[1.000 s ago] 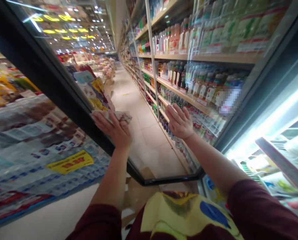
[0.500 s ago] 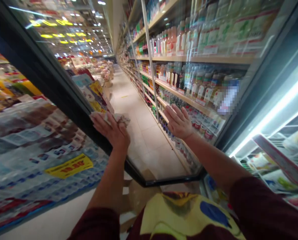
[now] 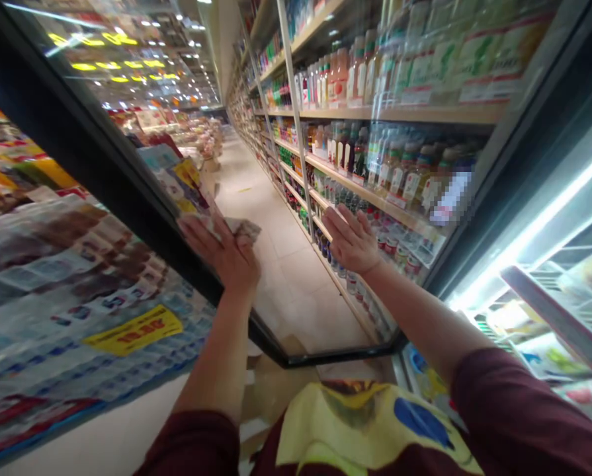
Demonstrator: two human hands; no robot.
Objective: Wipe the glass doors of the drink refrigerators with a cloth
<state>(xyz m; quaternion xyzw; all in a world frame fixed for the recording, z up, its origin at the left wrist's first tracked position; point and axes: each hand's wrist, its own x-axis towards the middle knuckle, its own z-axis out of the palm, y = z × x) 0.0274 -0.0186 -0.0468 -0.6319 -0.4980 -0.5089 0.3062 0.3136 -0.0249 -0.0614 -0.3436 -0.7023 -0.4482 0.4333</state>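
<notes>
A glass door point(image 3: 286, 291) with a black frame stands in front of me. My left hand point(image 3: 226, 254) is laid over a crumpled, light-coloured cloth point(image 3: 247, 229) near the left side of the pane, pressing it against the glass. Part of that cloth is hidden beneath the palm and fingers. Farther right, my right hand point(image 3: 352, 239) rests on the pane with its fingers extended and nothing in it.
Shelves of bottles point(image 3: 399, 168) show through or in the glass on the right. At the far right is a lit refrigerated case point(image 3: 548, 317) with packaged goods. Stacked bottle packs point(image 3: 77, 264) with a yellow price sign point(image 3: 134, 330) stand left. An aisle floor point(image 3: 256, 192) runs into the distance.
My left hand and the cloth have shifted very slightly across the glass. My right hand stays at nearly the same place.
</notes>
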